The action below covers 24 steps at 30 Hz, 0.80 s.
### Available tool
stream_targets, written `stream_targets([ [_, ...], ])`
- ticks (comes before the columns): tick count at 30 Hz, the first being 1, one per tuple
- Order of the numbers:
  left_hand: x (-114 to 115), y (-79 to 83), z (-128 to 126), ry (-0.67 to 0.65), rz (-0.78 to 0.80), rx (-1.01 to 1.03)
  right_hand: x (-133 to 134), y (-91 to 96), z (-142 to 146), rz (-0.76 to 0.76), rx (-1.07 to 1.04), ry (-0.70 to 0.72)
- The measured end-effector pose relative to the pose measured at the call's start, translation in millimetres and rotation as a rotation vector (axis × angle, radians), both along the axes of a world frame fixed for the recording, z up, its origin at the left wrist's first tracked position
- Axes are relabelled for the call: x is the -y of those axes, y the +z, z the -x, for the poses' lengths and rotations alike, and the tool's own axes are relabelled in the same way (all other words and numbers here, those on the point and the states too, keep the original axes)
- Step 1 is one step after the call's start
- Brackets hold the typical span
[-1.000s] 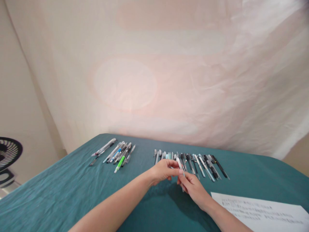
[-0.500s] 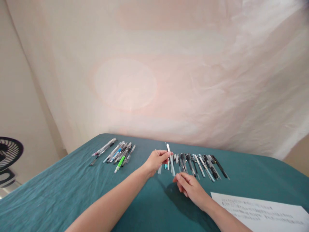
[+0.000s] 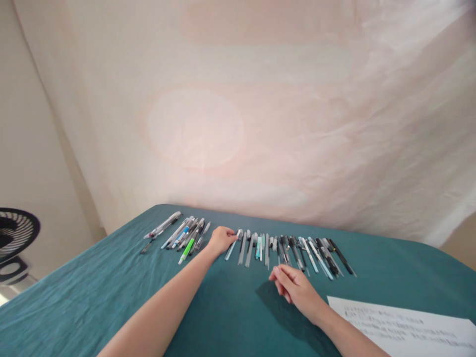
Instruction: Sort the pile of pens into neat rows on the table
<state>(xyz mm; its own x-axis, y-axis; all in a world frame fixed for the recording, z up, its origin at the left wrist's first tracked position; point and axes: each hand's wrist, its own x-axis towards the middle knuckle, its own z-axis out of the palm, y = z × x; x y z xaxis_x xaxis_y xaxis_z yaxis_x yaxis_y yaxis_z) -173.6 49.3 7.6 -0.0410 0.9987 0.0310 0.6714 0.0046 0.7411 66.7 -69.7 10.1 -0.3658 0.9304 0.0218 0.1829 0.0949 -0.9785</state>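
Note:
Along the table lies a row of pens (image 3: 261,248), mostly clear, white and black, with several teal ones. At the row's left end my left hand (image 3: 223,239) pinches a slim pale-blue pen (image 3: 230,250) near its far end, and the pen rests on or just over the cloth. My right hand (image 3: 293,287) hovers in front of the row, fingers curled together, with nothing visible in them. Left of my left hand is a separate bunch of pens (image 3: 182,234), including a bright green pen (image 3: 186,251).
A dark green cloth (image 3: 230,307) covers the table. At the right front lies a sheet of paper (image 3: 401,322) with blurred writing. Farther left there is another small group of pens (image 3: 162,226). A black fan (image 3: 17,233) stands beyond the left edge, and a pale sheet (image 3: 260,124) hangs behind.
My left hand has moved left from the middle of the row to its left end, with a pen there in its fingers. My right hand has barely moved.

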Motion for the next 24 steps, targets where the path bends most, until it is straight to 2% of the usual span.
stream_targets([
  [5,-0.1,-0.9,-1.4,-0.009,-0.087,-0.164,-0.4,-0.3,0.5,-0.002,0.012,-0.003],
  [15,1.4,2.3,1.0,-0.044,-0.131,-0.341,1.0,-3.3,0.1,-0.006,0.035,0.000],
  [18,-1.4,10.6,15.3,-0.003,-0.153,-0.417,0.5,-4.1,-0.1,-0.009,0.039,0.001],
  [24,-3.2,21.6,55.9,0.183,-0.172,-0.602,0.6,-3.8,-0.3,-0.013,0.040,-0.001],
])
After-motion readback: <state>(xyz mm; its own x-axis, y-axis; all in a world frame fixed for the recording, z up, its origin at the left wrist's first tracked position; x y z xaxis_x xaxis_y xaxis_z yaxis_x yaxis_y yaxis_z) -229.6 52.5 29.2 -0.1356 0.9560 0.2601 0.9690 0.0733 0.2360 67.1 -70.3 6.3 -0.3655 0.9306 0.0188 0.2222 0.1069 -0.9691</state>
